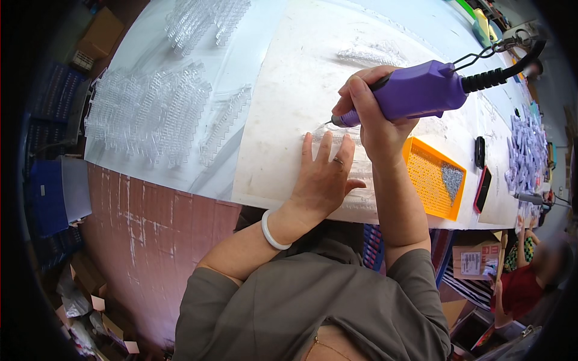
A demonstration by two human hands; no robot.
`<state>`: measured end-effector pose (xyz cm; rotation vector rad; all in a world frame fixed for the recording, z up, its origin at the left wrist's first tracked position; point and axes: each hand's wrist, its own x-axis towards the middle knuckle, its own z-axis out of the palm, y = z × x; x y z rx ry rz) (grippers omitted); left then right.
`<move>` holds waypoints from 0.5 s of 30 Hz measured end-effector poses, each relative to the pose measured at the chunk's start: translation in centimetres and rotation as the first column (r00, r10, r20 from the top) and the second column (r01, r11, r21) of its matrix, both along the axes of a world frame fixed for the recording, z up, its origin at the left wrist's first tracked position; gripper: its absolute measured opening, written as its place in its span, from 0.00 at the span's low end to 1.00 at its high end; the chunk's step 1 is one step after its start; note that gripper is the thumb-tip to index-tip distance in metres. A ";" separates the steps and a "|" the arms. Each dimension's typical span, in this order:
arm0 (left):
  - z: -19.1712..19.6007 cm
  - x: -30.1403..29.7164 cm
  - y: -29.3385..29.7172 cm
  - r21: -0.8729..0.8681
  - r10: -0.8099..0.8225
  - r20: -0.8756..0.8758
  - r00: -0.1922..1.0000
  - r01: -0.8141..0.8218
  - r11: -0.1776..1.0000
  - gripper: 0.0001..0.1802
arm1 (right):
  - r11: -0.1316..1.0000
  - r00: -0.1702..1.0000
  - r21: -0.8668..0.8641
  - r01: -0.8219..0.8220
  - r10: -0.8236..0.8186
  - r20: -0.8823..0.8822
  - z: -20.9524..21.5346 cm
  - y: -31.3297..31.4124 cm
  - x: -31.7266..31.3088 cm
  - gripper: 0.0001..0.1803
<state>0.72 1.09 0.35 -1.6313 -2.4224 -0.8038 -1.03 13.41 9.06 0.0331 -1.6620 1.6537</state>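
Note:
My right hand [376, 114] is wrapped round a purple electric screwdriver [421, 90], which hangs from a hook and has a black cable running up to the right. Its thin bit points down to the left, close to the fingertips of my left hand [324, 171]. That hand lies palm down with fingers spread, the tips on or beside a clear plastic piece [313, 136] on the white board. Where the bit meets the piece is too small to make out. A white bangle [272, 231] is round my left wrist.
A yellow tray [415, 174] with small metal parts [452, 180] stands to the right. Clear zigzag-edged strips [144, 114] cover the left of the table. A black-and-red phone-like object [482, 189] lies past the tray. Another person [524, 283] works at the far right.

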 end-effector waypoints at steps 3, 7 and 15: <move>0.1 0.0 0.0 -0.010 0.000 -0.013 1.000 0.000 1.000 0.34 | 1.000 1.000 0.003 0.003 -0.003 0.011 0.1 0.1 -0.2 0.05; 0.2 -0.1 0.1 -0.001 0.006 -0.007 1.000 -0.006 1.000 0.35 | 0.996 0.996 0.063 0.055 -0.060 0.070 0.4 -0.2 -0.9 0.04; 0.8 -0.3 -0.1 -0.057 -0.025 0.049 0.998 0.028 0.998 0.45 | 0.998 0.985 0.009 -0.069 0.067 0.162 0.5 -0.2 -1.7 0.04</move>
